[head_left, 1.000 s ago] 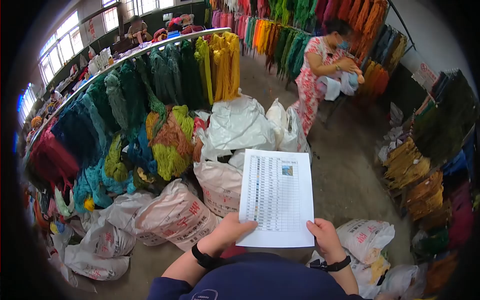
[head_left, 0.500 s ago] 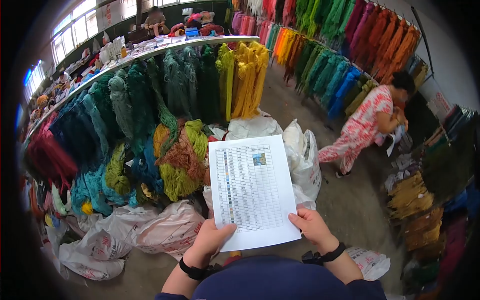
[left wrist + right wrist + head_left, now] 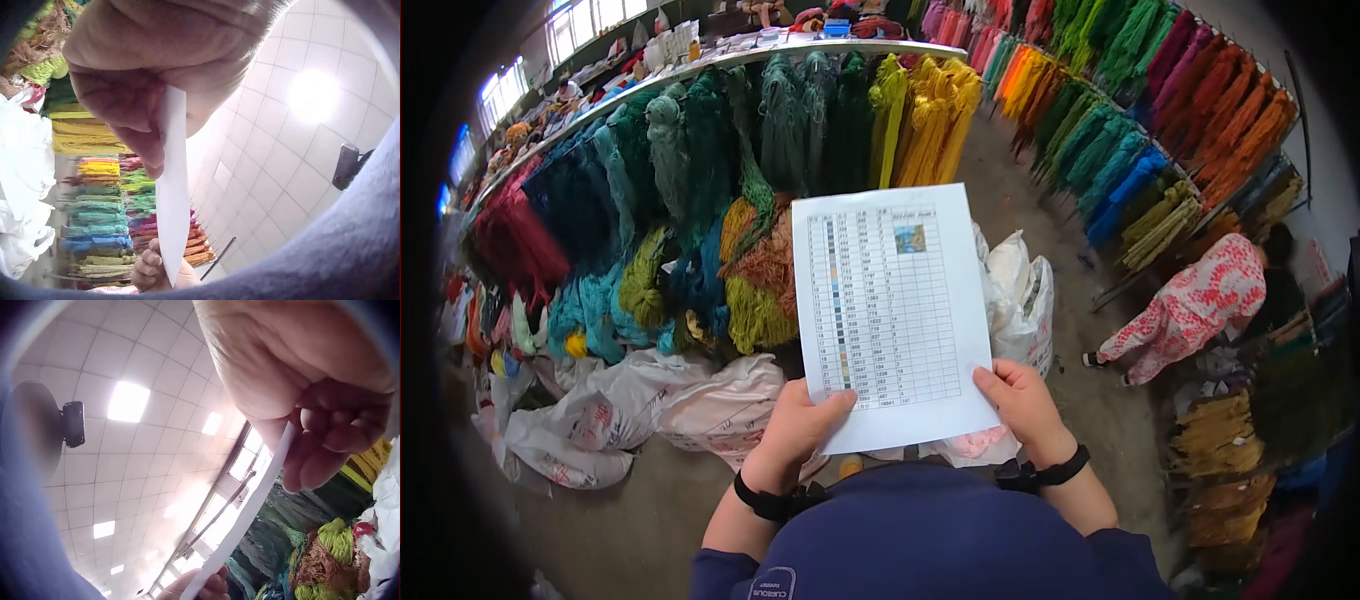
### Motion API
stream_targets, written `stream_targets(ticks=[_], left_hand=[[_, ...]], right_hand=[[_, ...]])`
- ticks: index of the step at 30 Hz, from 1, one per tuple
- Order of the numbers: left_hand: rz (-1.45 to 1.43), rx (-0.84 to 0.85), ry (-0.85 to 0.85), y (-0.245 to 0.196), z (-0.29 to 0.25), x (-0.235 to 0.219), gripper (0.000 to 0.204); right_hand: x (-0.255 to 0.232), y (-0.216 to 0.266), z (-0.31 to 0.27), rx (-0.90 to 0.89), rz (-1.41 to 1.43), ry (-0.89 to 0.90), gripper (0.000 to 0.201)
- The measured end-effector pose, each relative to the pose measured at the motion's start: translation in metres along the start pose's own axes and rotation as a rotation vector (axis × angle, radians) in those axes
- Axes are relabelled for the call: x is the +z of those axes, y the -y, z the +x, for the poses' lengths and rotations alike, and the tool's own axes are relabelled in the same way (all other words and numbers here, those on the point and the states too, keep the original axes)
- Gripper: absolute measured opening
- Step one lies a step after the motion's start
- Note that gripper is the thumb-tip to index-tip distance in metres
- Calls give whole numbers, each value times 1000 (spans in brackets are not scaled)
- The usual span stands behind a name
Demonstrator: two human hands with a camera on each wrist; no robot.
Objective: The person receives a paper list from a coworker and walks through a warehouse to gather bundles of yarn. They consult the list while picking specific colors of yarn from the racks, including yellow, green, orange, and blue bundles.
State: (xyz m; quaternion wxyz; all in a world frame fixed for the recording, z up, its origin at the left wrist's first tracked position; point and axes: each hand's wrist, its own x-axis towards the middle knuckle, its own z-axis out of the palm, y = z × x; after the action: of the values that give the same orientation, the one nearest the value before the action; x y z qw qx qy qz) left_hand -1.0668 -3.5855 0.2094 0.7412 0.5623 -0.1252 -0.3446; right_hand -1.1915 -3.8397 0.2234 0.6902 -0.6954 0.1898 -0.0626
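Observation:
A white printed sheet of paper point(image 3: 890, 320) is held up in front of the body, with a table of numbers, a column of small colour swatches and a little picture near its top. My left hand point(image 3: 808, 425) pinches its lower left edge, thumb on the printed side. At the lower right edge, my right hand point(image 3: 1025, 405) pinches it the same way. In the left wrist view the paper point(image 3: 173, 187) shows nearly edge-on, with curled fingers of the left hand point(image 3: 156, 69) behind it. The right wrist view shows the right hand point(image 3: 319, 394) gripping the other side.
Hanks of green and yellow yarn point(image 3: 940, 115) hang from a long rack at the left. More coloured yarn point(image 3: 1090, 200) hangs along the right. White sacks point(image 3: 710, 410) lie on the floor below. A person in red-and-white patterned clothes point(image 3: 1200, 300) bends over at the right.
The view has turned rightward, and the paper now stands higher and further left in it, still in both hands. The person in patterned clothes has walked right and bent over.

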Motion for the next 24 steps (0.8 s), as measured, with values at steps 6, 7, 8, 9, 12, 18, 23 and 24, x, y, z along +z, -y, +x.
stream_targets(ticks=[6, 7, 8, 9, 12, 18, 23, 24], left_hand=[[79, 22, -26, -5, 5, 31, 28], [81, 15, -27, -5, 6, 36, 28], [96, 12, -35, -5, 6, 41, 27], [111, 10, -44, -5, 7, 47, 27], [50, 1, -82, 3, 8, 62, 26], [212, -71, -197, 17, 15, 61, 30], [159, 60, -332, 17, 12, 19, 32], [105, 69, -395, 13, 10, 9, 32]], right_hand=[[-28, 1, 2, 12, 105, 22, 23], [-31, 1, 1, 0, 115, 31, 23], [-36, 0, 0, -11, 124, 40, 23], [-42, -2, -1, -6, 128, 42, 23], [-56, -5, -1, 38, 148, 89, 27], [-87, -20, 32, 124, -27, 193, 24], [-97, -24, 133, -185, -189, 35, 48], [-94, -11, 153, -215, -252, -23, 53]])
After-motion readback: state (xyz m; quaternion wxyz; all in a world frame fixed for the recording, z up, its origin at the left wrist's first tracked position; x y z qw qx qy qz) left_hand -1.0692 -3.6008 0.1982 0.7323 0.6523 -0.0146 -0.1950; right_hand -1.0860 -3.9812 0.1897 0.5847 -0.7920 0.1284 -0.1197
